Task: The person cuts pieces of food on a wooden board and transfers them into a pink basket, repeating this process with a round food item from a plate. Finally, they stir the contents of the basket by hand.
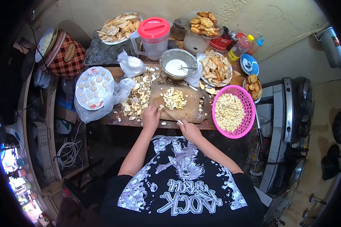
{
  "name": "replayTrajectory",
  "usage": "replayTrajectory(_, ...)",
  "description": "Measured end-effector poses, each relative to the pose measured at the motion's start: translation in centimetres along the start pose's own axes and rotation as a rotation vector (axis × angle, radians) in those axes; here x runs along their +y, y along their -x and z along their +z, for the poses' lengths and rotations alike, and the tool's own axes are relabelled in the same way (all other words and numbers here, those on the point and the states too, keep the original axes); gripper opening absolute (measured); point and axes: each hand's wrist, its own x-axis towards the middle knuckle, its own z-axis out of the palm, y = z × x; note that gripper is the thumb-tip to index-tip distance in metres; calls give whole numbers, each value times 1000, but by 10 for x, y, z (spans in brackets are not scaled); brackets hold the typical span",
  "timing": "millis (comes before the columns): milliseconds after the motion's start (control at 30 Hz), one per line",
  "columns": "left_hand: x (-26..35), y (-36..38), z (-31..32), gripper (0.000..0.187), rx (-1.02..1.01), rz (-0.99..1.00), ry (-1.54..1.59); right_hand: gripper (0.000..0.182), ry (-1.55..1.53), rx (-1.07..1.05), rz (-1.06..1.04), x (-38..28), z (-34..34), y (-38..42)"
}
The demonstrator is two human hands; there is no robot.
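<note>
My right hand is closed around the pale handle of a small knife, its thin blade pointing up and left over the wooden cutting board. At the board's lower left edge, the fingers of my left hand pinch a small pale yellow vegetable piece close to the blade tip. Diced pale yellow cubes lie heaped on the board. To its left spreads a pile of peelings and offcuts. A pink perforated basket full of similar cubes stands to the right.
Behind the board stand a metal bowl of white liquid with a spoon and a pink-lidded pitcher. A plate of small dough rounds is at left. Folded triangular pastries and fried pieces sit behind. A stove is at right.
</note>
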Motion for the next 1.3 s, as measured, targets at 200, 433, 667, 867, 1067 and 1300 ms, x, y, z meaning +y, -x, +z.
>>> replayTrajectory(200, -1, 1, 2, 12, 24, 42, -44, 40, 103, -10, 1, -11, -5, 0)
replayTrajectory(433, -1, 2, 4, 10, 65, 67, -45, 35, 193, 65, -55, -11, 15, -23)
replayTrajectory(667, 1, 5, -1, 21, 35, 19, -58, 35, 110, 117, -109, -6, 11, -18)
replayTrajectory(867, -6, 8, 1, 19, 61, -4, -48, 36, 109, 49, -66, -15, -1, -1)
replayTrajectory(1067, -6, 9, 3, 13, 101, 28, -74, 37, 128, -7, -67, -9, 8, -4)
replayTrajectory(1300, -8, 7, 4, 10, 62, 3, 6, 38, 143, 6, -87, -9, 19, -21)
